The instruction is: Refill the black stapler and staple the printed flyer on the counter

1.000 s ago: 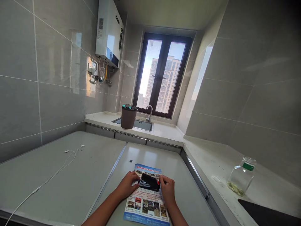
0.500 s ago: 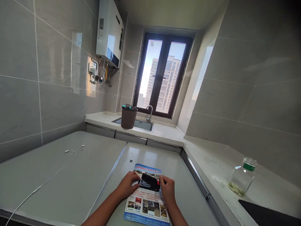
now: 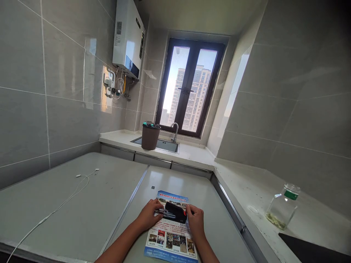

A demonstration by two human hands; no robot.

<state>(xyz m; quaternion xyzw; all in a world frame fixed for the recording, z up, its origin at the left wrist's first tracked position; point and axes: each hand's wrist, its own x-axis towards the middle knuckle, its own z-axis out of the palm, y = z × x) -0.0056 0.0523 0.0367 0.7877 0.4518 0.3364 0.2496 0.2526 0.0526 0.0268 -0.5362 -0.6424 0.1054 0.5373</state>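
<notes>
A black case lies on a printed leaflet in front of me. Long, shiny silver metal pieces show along its left part, and a red bit sits at its right end. My left hand is at the case's left end, its thumb and fingers closed around a slim silver metal piece whose kind I cannot make out. My right hand pinches the right end of the case by the red bit. The fingers hide part of both ends.
A small grey piece lies beyond the leaflet. At left a white cable crosses the panel. On the right counter stands a glass jar with a green label. A brown bin stands by the sink.
More of the silver metal piece now shows between my left thumb and fingers, at the left of the case. My right hand and the leaflet look unmoved.
</notes>
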